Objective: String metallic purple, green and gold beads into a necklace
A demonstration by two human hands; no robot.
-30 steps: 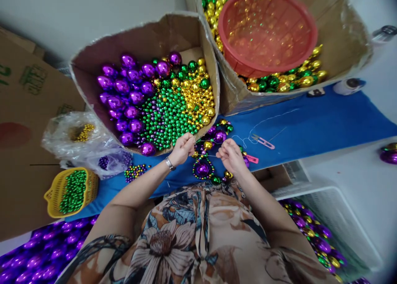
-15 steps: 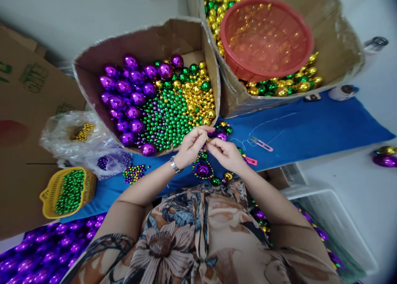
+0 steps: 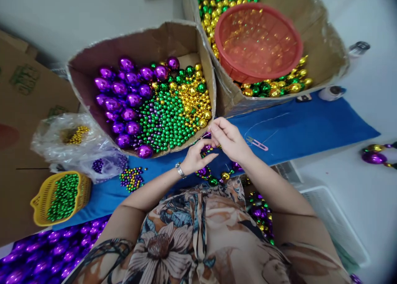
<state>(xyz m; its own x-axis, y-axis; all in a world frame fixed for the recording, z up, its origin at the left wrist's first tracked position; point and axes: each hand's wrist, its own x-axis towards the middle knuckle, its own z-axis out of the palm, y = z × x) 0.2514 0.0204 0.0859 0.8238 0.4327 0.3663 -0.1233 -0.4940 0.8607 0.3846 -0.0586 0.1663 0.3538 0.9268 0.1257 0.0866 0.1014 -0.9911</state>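
Observation:
My right hand is closed in a pinch on a thin pale thread near the front corner of the bead box. Just below and to its left, my left hand has curled fingers with its thumb set apart. Its fingertips touch the right hand and are partly hidden, so what they grip cannot be made out. Under both hands a necklace of purple, green and gold beads lies on the blue cloth. Pink thread snips and loose thread lie to the right.
A cardboard box of purple, green and gold beads stands ahead. Behind it, another box holds beads and a red basket. A yellow basket of green beads, plastic bags and small loose beads are at left.
My right hand has risen leftward over the left hand's fingertips. My left hand has dropped slightly, and its thumb has moved away from its fingers. The view has shifted a little.

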